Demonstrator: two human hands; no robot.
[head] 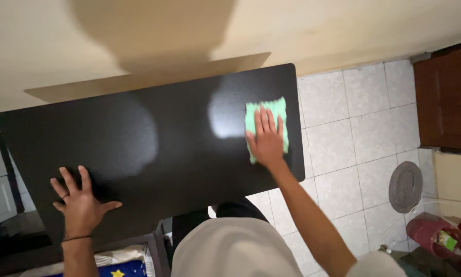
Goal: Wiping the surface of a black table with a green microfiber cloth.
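Presently: green cloth (267, 125), far right end of black tabletop (153, 149), long axis running away from the person; right hand (265, 139) flat, fingers spread atop it. Left hand (79, 201) open, splayed, well apart at near-left edge.

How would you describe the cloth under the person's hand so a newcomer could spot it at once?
Start at the black tabletop against the cream wall. Near its right edge, the right hand lies flat on a small cloth. It is pale green, the only light-coloured thing on the dark surface.
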